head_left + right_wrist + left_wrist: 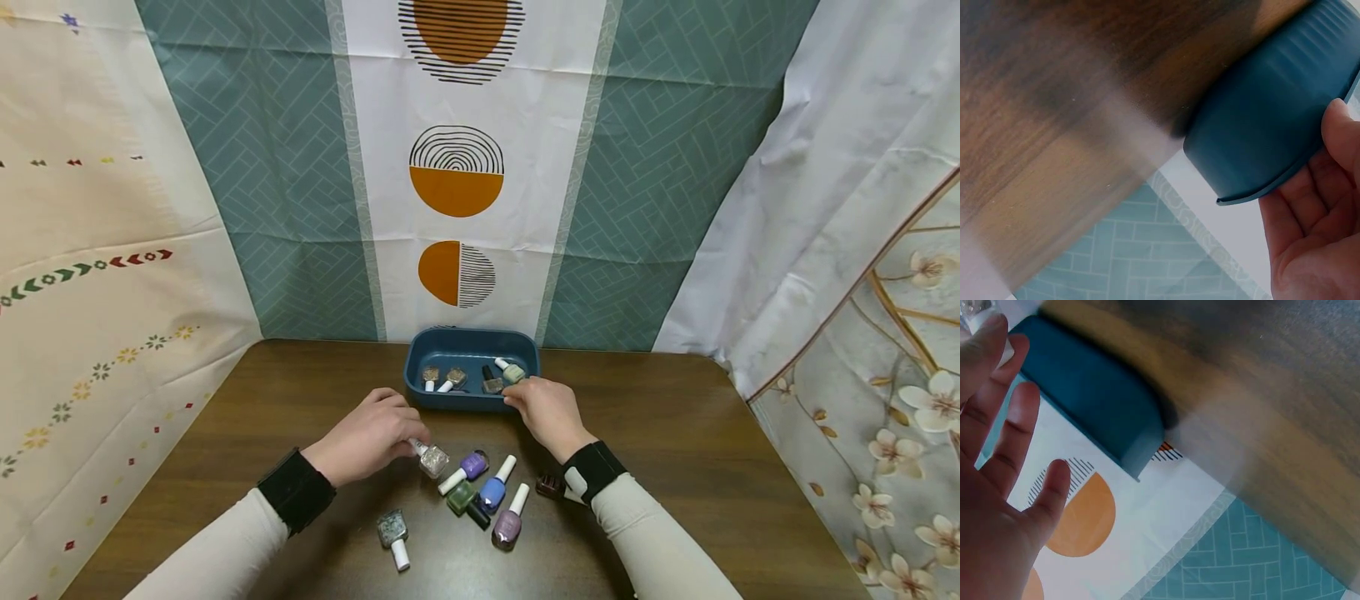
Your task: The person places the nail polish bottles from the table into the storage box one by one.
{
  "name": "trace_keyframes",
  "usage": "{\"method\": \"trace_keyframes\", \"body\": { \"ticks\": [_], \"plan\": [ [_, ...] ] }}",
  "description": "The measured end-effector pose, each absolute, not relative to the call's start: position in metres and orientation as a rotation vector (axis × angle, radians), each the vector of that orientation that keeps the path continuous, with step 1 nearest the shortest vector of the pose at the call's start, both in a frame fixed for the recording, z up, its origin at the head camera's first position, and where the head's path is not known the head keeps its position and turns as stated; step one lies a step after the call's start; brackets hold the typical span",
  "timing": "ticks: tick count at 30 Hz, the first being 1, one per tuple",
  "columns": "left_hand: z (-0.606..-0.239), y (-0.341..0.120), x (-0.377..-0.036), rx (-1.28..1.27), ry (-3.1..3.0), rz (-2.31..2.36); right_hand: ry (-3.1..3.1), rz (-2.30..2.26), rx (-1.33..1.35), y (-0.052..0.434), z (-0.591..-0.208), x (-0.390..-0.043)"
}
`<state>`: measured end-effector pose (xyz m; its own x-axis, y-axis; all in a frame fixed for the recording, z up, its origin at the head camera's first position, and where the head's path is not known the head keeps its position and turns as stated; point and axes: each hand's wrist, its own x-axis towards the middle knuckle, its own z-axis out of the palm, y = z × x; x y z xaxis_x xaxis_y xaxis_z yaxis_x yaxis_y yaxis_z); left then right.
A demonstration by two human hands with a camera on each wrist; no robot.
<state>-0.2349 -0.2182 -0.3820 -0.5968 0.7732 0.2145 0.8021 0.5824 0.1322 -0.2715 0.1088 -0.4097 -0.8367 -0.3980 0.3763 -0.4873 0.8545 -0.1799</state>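
My left hand (378, 437) pinches the white cap of a glittery nail polish bottle (434, 461) above the table, in front of the bin. In the left wrist view, that hand (1007, 481) has its other fingers spread apart, and the bottle's white cap (1005, 353) shows at the corner. A dark blue bin (472, 401) stands at the back of the table. Across its front right rim, my right hand (551, 412) holds on, thumb (1338, 119) outside, other fingers over the edge. Close by inside lies a pale green nail polish bottle (513, 372).
More bottles lie in the bin, among them a gold glitter one (456, 377). In front are purple (474, 463), blue (492, 495), green (461, 498) and mauve (507, 528) bottles. A grey glitter bottle (392, 527) lies left; a dark one (550, 486) is near my right wrist.
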Motion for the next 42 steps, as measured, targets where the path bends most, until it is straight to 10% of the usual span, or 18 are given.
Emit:
{"method": "trace_keyframes", "body": {
  "ticks": [42],
  "plan": [
    [-0.368,-0.195,-0.288,-0.922,-2.581,-0.384,-2.692,0.39,0.632,0.102,-0.412,-0.26]
  ]
}}
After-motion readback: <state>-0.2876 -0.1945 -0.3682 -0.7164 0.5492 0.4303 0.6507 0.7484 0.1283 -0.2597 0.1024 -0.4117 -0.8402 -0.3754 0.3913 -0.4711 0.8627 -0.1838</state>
